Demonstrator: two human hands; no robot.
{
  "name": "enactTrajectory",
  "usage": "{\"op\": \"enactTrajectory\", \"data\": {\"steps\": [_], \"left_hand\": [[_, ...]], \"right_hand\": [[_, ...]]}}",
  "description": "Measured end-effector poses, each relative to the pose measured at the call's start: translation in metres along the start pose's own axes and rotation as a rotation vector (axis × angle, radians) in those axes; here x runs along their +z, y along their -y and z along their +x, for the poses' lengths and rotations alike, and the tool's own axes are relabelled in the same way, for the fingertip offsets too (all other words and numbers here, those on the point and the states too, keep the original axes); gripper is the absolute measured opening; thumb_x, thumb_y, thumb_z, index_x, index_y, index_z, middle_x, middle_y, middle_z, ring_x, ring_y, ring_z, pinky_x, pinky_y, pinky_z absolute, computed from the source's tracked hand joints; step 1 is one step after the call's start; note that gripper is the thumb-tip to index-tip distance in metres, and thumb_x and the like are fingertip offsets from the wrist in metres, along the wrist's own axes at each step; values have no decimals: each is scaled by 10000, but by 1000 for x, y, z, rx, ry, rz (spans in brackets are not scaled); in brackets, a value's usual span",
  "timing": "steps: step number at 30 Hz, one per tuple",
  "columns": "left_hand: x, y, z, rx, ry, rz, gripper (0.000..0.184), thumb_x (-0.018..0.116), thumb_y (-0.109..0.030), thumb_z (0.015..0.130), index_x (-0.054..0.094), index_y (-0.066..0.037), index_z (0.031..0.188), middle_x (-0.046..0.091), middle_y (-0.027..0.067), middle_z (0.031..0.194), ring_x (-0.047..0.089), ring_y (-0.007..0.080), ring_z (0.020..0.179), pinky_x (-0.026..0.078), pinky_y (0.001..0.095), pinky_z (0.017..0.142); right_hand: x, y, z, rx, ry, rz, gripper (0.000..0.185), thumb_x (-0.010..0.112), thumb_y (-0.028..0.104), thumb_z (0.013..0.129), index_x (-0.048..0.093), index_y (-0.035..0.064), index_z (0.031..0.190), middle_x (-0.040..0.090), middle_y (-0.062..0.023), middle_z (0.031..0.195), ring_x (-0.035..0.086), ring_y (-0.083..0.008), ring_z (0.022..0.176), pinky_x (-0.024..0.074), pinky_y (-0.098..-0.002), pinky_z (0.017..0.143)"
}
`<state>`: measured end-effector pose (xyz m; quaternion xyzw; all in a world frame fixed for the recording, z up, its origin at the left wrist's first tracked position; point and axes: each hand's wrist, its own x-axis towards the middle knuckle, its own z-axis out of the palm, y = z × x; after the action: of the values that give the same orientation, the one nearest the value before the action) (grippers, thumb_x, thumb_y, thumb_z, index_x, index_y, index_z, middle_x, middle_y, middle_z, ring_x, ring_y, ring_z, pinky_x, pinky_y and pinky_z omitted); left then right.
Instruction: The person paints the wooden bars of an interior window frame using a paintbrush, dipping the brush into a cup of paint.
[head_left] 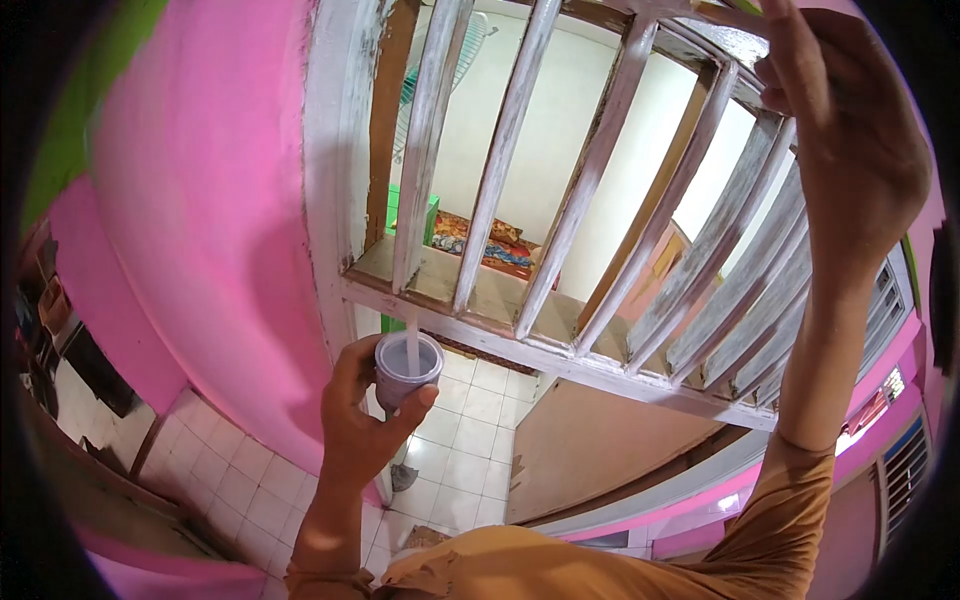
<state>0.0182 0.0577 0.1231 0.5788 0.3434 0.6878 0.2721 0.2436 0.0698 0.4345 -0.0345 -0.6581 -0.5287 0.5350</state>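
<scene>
My left hand [364, 413] is wrapped round a small plastic cup [402, 392], which stands upright below the window's sill. Greyish-lavender paint coats the cup's inside, and a pale flat stick [413, 343] leans up out of it. High at the right, my right hand [850, 130] is raised to the upper part of the wooden window bars [575, 185]. Its fingers are curled together near the top rail; what they hold, if anything, I cannot make out. The bars carry streaky, uneven whitish-lavender paint, with brown and grey wood showing through in places.
A pink wall [215, 230] curves along the left. Through the bars show a green fan [455, 65] and patterned bedding [485, 240]. Below the sill [560, 352] are a brown wooden panel [610, 440] and white floor tiles [455, 470]. A dark lump [403, 478] lies on the floor.
</scene>
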Motion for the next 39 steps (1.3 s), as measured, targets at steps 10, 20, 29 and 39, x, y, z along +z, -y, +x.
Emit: {"op": "enactTrajectory", "data": {"steps": [10,20,29,39], "left_hand": [[-1,-4,-7,-23,-13,10,583,861,-205,806,535,21,1233,678,113,1080,665,183,1016,512,335,926],[-7,-3,-15,-15,-31,47,583,864,-217,806,542,19,1230,678,111,1076,668,185,1004,519,336,917],[-11,2,-24,-48,-51,22,586,864,-221,808,538,19,1231,679,107,1078,660,179,1009,512,327,918],[-11,6,-32,-52,-36,5,576,855,-214,816,531,24,1228,678,113,1076,661,181,1016,506,331,933]], "right_hand": [[31,-5,3,-178,47,191,184,709,43,928,642,9,760,622,-81,528,605,-92,438,404,-197,349],[20,19,-29,160,274,252,215,731,173,937,708,-29,1010,719,-81,745,703,-132,669,568,-230,574],[19,18,-43,326,130,360,158,723,69,927,719,-54,1027,713,-78,751,696,-126,676,545,-222,593],[-10,68,-83,313,620,343,170,793,147,872,715,-1,901,646,-30,586,632,-85,529,463,-216,479]]}}
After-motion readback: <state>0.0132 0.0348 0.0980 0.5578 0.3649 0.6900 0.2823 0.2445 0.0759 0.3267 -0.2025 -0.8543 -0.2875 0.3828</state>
